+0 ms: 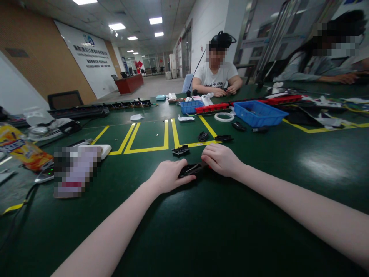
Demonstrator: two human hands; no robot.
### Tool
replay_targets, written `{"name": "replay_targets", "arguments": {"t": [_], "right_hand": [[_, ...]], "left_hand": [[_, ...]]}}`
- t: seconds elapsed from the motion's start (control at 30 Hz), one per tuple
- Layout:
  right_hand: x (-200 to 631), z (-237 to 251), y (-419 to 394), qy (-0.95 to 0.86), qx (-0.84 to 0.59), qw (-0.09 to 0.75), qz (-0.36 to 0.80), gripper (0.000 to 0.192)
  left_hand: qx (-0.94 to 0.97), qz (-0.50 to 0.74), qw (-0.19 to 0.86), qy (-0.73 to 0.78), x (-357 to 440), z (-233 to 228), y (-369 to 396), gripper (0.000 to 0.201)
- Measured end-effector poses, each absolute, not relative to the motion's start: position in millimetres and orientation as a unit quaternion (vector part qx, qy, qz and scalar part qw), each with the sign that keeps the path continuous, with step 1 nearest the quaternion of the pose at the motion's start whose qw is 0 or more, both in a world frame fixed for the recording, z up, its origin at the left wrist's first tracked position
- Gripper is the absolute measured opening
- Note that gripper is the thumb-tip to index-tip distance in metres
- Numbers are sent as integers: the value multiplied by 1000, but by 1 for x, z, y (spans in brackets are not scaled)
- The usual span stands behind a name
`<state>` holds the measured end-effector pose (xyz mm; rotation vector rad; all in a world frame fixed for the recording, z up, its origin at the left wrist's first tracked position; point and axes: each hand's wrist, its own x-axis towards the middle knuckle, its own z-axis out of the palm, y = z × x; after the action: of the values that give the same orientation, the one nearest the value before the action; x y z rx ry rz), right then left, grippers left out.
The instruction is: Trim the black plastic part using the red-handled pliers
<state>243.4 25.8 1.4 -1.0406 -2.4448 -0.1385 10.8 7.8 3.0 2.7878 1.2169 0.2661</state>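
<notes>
My left hand (168,177) and my right hand (220,158) both grip one long black plastic part (192,168) that rests on the dark green table (184,231). The left hand holds its left end, the right hand covers its right end, where a bit of red shows under the fingers. Just beyond the hands lies another black plastic part (180,150) on a yellow tape line. Two more small black parts (203,136) (223,137) lie farther back.
A blue bin (259,112), a smaller blue bin (190,106), a red strip (212,108) and a white ring (224,117) stand farther back. A person in a white shirt (216,77) sits opposite; another person is at the far right. An orange packet (24,148) and cables lie at left.
</notes>
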Motion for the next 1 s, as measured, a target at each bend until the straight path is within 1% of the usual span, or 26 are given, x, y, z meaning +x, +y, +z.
{"name": "replay_targets", "arguments": {"t": [0.5,1.0], "right_hand": [[248,0,29,-878,-393,270,-33,39],[243,5,21,-877,-409,249,-40,43]], "left_hand": [[911,85,49,400,10,4,7,41],[903,69,63,420,11,6,6,38]]}}
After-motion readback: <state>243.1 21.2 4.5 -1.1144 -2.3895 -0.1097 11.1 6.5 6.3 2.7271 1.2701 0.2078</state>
